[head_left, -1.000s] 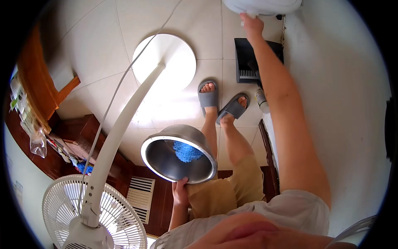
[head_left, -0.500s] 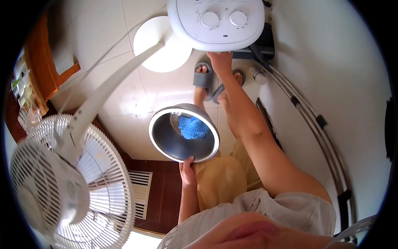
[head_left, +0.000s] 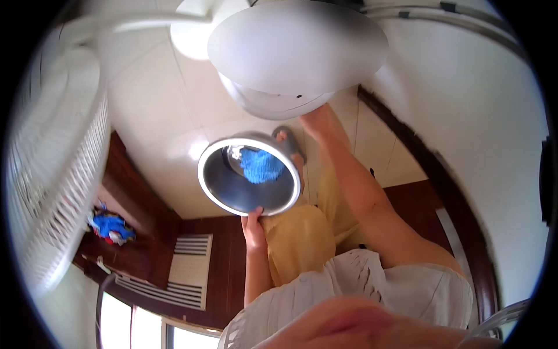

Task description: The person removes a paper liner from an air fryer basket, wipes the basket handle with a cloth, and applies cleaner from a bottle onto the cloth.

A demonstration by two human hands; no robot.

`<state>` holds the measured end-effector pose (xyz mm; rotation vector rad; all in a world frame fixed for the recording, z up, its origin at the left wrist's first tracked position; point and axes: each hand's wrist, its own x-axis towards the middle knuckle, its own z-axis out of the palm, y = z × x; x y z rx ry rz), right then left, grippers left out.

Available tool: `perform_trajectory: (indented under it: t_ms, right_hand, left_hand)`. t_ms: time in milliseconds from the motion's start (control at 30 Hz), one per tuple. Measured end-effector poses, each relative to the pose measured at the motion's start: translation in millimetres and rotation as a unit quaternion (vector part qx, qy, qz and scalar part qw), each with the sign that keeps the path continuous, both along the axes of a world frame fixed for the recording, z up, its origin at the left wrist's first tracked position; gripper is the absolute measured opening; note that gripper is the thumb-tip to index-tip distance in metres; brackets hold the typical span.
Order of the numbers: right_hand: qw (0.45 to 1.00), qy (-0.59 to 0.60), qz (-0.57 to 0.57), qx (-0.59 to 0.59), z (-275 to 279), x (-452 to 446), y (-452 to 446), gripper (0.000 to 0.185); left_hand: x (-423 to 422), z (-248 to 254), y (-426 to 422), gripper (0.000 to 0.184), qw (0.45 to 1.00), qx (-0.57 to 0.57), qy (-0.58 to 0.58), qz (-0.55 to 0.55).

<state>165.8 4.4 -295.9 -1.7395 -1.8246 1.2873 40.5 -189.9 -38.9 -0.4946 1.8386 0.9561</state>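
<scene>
My left hand (head_left: pixel 254 228) grips the near rim of a stainless steel bowl (head_left: pixel 226 187), thumb over the edge. The bowl tilts toward me, and a bumpy blue cloth (head_left: pixel 260 166) lies inside it. My right hand (head_left: pixel 321 125) is stretched forward against the lower edge of a white rounded housing (head_left: pixel 261 103); its fingers are hidden behind it. A smooth grey-white blur covers most of that housing.
A white stand fan (head_left: pixel 64 157) fills the left side, its round base (head_left: pixel 195 46) on the tiled floor (head_left: pixel 154 107). Dark wood furniture (head_left: pixel 136 256) with a blue bundle (head_left: pixel 113 227) stands lower left. A white wall (head_left: pixel 465 116) runs along the right.
The view has swung round. The fan has slid left and up, and the two knobs no longer show. The bowl, still in my left hand, sits slightly further left and up.
</scene>
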Motion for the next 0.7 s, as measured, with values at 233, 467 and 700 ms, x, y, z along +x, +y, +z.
perform_trajectory:
  t_ms: [233,467,700]
  right_hand:
    - [0.990,-0.018,-0.033,-0.133,-21.2,58.9,-16.9,0.044]
    - [0.975,-0.053,0.067,-0.206,-0.8,113.1,11.7,0.036]
    - [0.961,-0.080,0.055,-0.258,-16.7,115.5,5.3,0.034]
  left_hand:
    - [-6.7,8.6,1.8,0.040,0.999,0.016,-0.006,0.046]
    - [2.5,21.8,14.9,0.042,0.995,-0.006,0.008,0.096]
    - [11.9,-26.2,-10.0,0.046,0.994,-0.047,0.026,0.093]
